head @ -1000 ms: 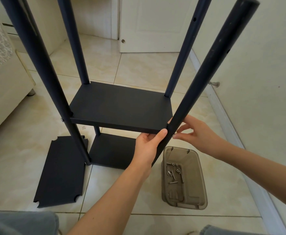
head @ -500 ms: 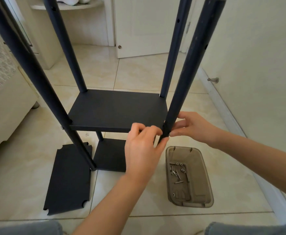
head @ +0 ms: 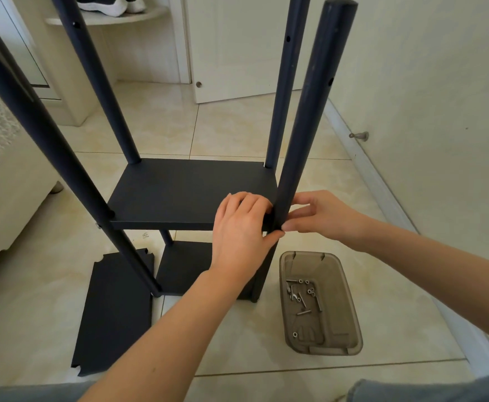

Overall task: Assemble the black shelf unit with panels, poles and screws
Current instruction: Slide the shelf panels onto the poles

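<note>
Roughly halfway: grips corner of second flat black shelf panel (head: 185, 192) in left hand (head: 243, 227), pinches round black pole (head: 310, 126) with right hand (head: 324, 216), leaving loose notched black panel (head: 115, 314) lower left, small silver screws (head: 301, 297) unused.

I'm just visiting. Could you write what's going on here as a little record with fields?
Job: building a black shelf unit
Left hand: grips the shelf panel at its near right corner
Right hand: holds the front right pole at that same corner
Spare part: loose panel lying flat on the floor
Hardware: screws in a brownish plastic tray beside the unit
</note>
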Available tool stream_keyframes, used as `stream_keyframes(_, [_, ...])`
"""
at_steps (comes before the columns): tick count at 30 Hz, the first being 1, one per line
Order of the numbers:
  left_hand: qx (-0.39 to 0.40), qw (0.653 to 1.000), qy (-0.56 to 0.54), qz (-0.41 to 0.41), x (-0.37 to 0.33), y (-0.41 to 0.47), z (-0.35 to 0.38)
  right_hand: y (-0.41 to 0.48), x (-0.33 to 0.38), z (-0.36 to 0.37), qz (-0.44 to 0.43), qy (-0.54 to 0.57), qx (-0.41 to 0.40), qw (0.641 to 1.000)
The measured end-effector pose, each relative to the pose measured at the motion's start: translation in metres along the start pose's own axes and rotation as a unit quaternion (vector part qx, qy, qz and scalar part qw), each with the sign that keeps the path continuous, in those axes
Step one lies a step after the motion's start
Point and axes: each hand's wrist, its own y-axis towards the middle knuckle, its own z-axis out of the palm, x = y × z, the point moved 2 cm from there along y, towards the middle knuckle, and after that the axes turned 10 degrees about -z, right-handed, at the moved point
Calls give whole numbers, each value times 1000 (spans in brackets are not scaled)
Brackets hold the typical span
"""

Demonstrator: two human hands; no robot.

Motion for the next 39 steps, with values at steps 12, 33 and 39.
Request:
stream_keyframes(12, [-17, 999, 29, -5, -3, -3, 5, 14, -1, 21, 147, 120, -50, 981])
stream_keyframes(33, [17, 982, 187, 6, 4, -4, 15, -17, -62, 1, 182, 204, -19, 962])
stream_keyframes(39, [21, 982, 189, 9, 2, -7, 16, -59, -134, 26, 235, 163, -3, 958])
